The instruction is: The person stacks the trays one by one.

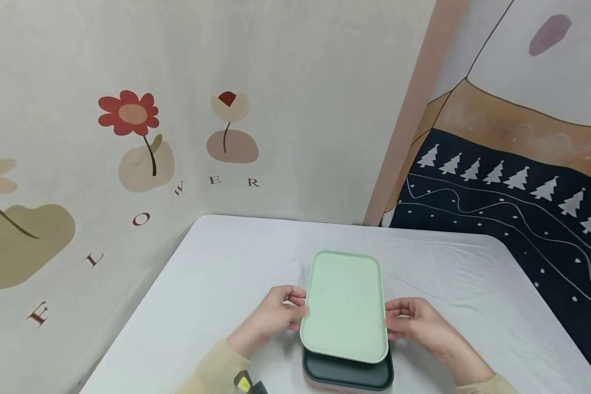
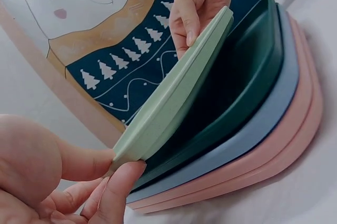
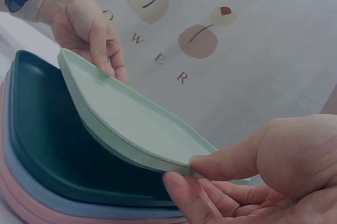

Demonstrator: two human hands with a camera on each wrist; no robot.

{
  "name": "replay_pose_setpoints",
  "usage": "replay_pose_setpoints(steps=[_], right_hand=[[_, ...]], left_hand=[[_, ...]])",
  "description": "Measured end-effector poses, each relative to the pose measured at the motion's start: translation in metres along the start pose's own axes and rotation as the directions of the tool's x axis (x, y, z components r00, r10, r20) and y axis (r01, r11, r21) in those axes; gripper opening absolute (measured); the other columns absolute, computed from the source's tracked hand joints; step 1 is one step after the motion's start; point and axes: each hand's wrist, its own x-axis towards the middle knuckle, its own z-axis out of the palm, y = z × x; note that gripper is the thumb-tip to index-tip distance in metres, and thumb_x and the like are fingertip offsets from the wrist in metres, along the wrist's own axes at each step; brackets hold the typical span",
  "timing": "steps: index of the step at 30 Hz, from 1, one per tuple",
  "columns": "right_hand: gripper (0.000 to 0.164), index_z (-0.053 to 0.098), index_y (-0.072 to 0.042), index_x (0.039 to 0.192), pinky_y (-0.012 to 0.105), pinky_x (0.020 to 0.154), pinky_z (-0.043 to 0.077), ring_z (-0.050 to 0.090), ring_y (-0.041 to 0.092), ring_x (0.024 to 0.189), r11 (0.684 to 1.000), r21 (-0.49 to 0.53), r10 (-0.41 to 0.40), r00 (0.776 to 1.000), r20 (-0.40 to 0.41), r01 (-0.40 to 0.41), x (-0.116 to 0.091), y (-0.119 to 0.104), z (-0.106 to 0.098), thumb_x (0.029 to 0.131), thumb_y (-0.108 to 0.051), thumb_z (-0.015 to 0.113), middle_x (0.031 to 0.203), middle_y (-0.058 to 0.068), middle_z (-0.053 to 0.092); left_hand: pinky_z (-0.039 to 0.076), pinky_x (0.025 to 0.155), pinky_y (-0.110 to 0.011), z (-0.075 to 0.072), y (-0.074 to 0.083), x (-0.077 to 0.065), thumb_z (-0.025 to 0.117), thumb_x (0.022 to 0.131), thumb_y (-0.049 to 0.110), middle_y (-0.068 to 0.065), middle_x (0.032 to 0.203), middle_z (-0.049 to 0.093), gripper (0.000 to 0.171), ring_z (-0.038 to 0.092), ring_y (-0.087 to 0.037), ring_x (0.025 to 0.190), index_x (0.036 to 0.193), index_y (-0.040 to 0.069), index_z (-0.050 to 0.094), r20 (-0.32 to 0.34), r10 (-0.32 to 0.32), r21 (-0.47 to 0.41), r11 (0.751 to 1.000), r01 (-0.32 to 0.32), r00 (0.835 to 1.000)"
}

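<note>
A light green tray with a low rim is held above a stack of similar trays. My left hand pinches its left edge between thumb and fingers. On the opposite edge, my right hand has the same kind of pinch. Beneath it, the dark green tray tops the stack, and the light green one slants over it in both wrist views. Under the dark green tray come a blue tray and pink trays. In the head view the light green tray hides most of the stack.
A white cloth covers the table under the stack. Behind it hangs a pale curtain printed with flowers and letters. To the right is a dark fabric with white tree shapes. A dark device with a yellow mark sits at my left wrist.
</note>
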Motion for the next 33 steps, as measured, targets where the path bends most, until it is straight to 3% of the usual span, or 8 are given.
replay_pose_setpoints(steps=[6, 17, 24, 33], right_hand=[[0.048, 0.046, 0.026, 0.131, 0.038, 0.082, 0.065, 0.069, 0.025, 0.094, 0.999, -0.011, 0.031, 1.000, -0.003, -0.031, -0.010, 0.005, 0.000, 0.098, -0.001, 0.069, 0.108, 0.018, 0.062], [0.046, 0.048, 0.026, 0.129, 0.039, 0.080, 0.065, 0.069, 0.026, 0.092, 0.998, -0.032, 0.045, 0.999, -0.004, -0.045, -0.019, 0.006, 0.004, 0.097, 0.000, 0.070, 0.107, 0.018, 0.063], [0.047, 0.046, 0.026, 0.131, 0.038, 0.080, 0.065, 0.069, 0.026, 0.094, 0.997, -0.045, 0.060, 0.998, -0.010, -0.060, -0.022, 0.004, 0.005, 0.099, 0.000, 0.069, 0.109, 0.019, 0.063], [0.046, 0.047, 0.026, 0.130, 0.039, 0.079, 0.065, 0.068, 0.027, 0.093, 0.996, -0.071, 0.059, 0.998, -0.034, -0.061, -0.025, 0.004, 0.008, 0.098, 0.002, 0.069, 0.108, 0.019, 0.062]], left_hand=[[0.064, 0.064, -0.039, 0.008, -0.001, -0.009, 0.073, 0.096, 0.001, -0.013, 0.107, 0.060, 0.031, 0.066, -0.019, 0.080, 0.124, -0.008, 0.061, 0.025, 0.000, 0.023, 1.000, -0.001, 1.000], [0.064, 0.062, -0.039, 0.013, 0.004, -0.021, 0.073, 0.096, 0.000, -0.011, 0.103, 0.061, 0.028, 0.064, -0.018, 0.079, 0.121, -0.008, 0.063, 0.009, 0.008, 0.072, 0.997, -0.009, 1.000], [0.064, 0.061, -0.037, 0.015, 0.005, -0.023, 0.073, 0.095, 0.000, -0.012, 0.103, 0.060, 0.029, 0.064, -0.019, 0.080, 0.121, -0.008, 0.062, 0.013, -0.007, 0.080, 0.997, 0.006, 1.000], [0.065, 0.064, -0.044, 0.017, 0.005, -0.025, 0.074, 0.094, -0.001, -0.011, 0.100, 0.059, 0.031, 0.062, -0.020, 0.080, 0.121, -0.008, 0.061, 0.006, -0.019, 0.089, 0.996, 0.019, 1.000]])
